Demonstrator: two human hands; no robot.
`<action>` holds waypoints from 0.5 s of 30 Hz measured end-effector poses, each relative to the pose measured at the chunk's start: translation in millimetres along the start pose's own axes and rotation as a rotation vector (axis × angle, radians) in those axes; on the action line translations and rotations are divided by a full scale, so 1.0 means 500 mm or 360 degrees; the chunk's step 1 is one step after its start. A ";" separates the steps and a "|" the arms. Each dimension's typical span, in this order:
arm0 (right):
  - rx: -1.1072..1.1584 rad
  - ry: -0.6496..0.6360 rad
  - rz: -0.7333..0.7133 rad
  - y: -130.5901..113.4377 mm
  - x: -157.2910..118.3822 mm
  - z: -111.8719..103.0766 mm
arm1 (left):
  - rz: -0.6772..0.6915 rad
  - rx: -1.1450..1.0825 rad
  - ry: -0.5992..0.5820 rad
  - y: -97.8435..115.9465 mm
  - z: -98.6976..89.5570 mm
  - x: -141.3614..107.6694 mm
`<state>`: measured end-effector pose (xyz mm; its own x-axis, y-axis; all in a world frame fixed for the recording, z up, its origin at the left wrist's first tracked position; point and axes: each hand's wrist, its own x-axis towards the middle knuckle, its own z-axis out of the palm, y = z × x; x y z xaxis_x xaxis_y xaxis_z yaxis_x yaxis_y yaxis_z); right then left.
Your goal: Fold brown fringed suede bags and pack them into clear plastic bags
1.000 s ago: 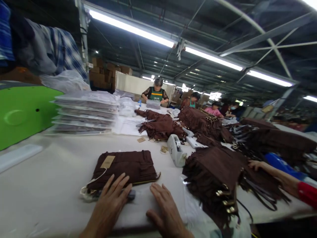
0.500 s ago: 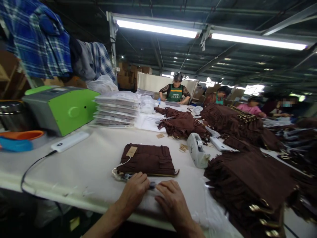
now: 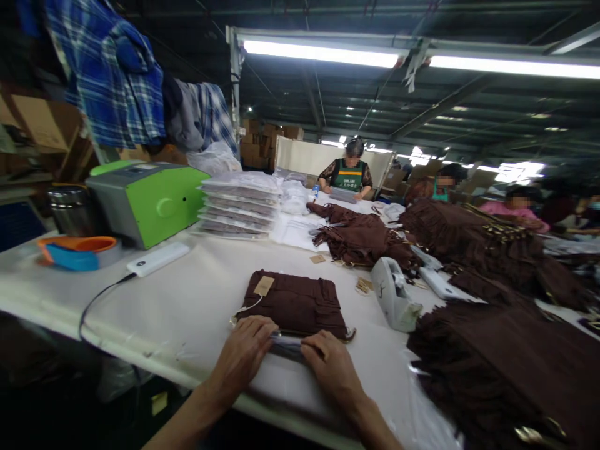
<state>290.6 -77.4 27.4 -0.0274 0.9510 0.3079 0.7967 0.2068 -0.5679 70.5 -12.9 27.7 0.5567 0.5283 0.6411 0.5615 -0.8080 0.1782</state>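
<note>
A folded brown fabric bag (image 3: 300, 303) lies flat on the white table (image 3: 197, 312), a tan card tag (image 3: 264, 286) on its top and a cord running from the tag. Along the bag's near edge is a narrow grey strip with a plastic-like sheen (image 3: 287, 347). My left hand (image 3: 248, 347) closes on the strip's left end, fingers bent over it. At the other end, my right hand (image 3: 330, 362) pinches the strip between thumb and fingers. What lies under both palms is hidden.
Right of the bag stands a tape dispenser (image 3: 394, 297). Fringed brown bags (image 3: 510, 356) pile up at the right. Leftward are a white power bank (image 3: 158, 259), a tape roll (image 3: 79, 250), a green machine (image 3: 162, 206) and stacked plastic-wrapped packs (image 3: 239, 206). A co-worker (image 3: 349, 175) sits opposite.
The view has swung left. My hands have moved up against the bag's near edge and spread slightly, and more of the grey strip shows between them.
</note>
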 end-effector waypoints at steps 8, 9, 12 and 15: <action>-0.0206 0.0093 -0.0188 -0.004 0.011 0.008 | -0.0097 0.0001 -0.0146 -0.027 -0.020 -0.020; -0.0308 0.0128 -0.0286 -0.005 0.011 0.011 | -0.0085 0.0021 -0.0155 -0.028 -0.013 -0.021; -0.0535 0.0228 -0.0594 0.006 0.015 0.021 | -0.0072 0.0105 -0.0189 -0.034 0.005 -0.024; -0.0612 0.0317 -0.0927 0.044 0.022 0.041 | -0.0057 0.0157 -0.0240 -0.040 0.012 -0.029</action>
<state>295.3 -57.7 2.7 -0.4309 0.6436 0.6326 0.8431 0.5370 0.0280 54.9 -2.9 10.0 0.6166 0.5955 0.5150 0.6360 -0.7623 0.1200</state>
